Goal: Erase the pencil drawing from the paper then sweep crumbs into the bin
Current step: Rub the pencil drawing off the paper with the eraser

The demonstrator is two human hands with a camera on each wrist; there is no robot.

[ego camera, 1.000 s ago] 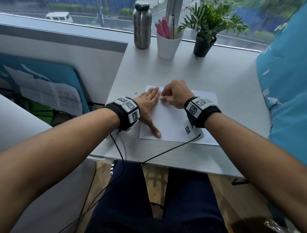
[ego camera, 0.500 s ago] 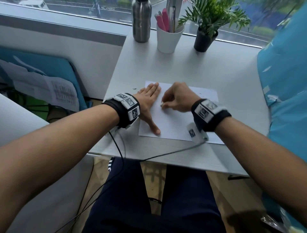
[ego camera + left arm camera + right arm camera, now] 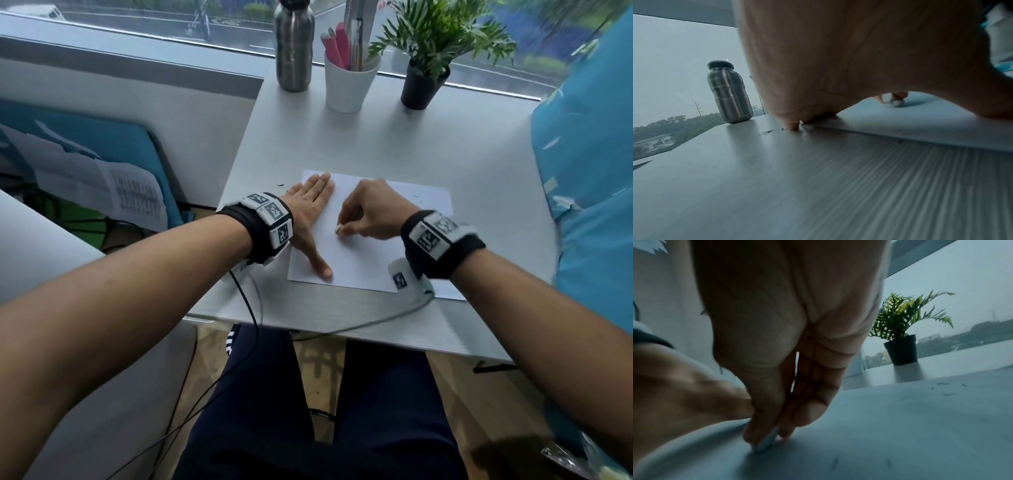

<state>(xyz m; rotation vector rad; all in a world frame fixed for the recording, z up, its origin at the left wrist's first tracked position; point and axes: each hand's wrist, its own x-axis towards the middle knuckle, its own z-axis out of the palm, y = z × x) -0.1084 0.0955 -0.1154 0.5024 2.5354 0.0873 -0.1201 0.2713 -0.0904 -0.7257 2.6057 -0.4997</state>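
Fingertips (image 3: 764, 433) of the right hand (image 3: 373, 212) pinch a small white eraser (image 3: 765, 445), thumb on one side and curled fingers on the other, with its lower end pressed onto the paper (image 3: 370, 253). From the left wrist view the eraser shows as a pale stub under those fingers, touching the sheet. The left hand (image 3: 308, 212) lies flat on the sheet's left edge, fingers straight and held together, thumb spread toward the near corner, palm partly on the table (image 3: 394, 137). No pencil drawing can be made out on the paper. Dark crumbs (image 3: 943, 388) lie scattered on the sheet near its far right part, and a few more sit on the table just beyond the left fingertips. At the table's far edge by the window stand a metal bottle (image 3: 294, 48), a white cup of pens (image 3: 351, 82) and a potted plant (image 3: 424, 85). Both wrists wear black bands with cables trailing off the near edge.
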